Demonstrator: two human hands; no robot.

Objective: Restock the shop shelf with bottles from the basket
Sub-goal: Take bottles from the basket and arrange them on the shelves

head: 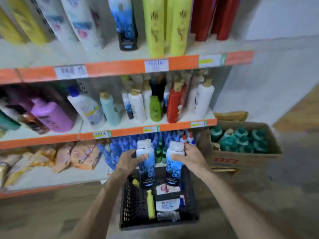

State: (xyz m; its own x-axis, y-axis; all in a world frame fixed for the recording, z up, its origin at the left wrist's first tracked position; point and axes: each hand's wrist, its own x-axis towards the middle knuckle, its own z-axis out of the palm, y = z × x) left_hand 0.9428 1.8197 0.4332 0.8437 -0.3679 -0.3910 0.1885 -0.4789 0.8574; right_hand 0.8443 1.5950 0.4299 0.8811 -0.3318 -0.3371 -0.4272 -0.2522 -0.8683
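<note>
Over the black basket (191, 204), my left grip (128, 161) clamps one blue-and-white bottle (146, 168) and my right grip (191, 159) its twin (174, 168), both upright, apparently ready to stand on the shop shelf (120, 132) ahead.

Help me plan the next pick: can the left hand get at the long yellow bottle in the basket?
Probably not: the left hand grips a blue bottle. The long yellow bottle lies uncovered in the basket, so emptying that hand should suffice.
</note>
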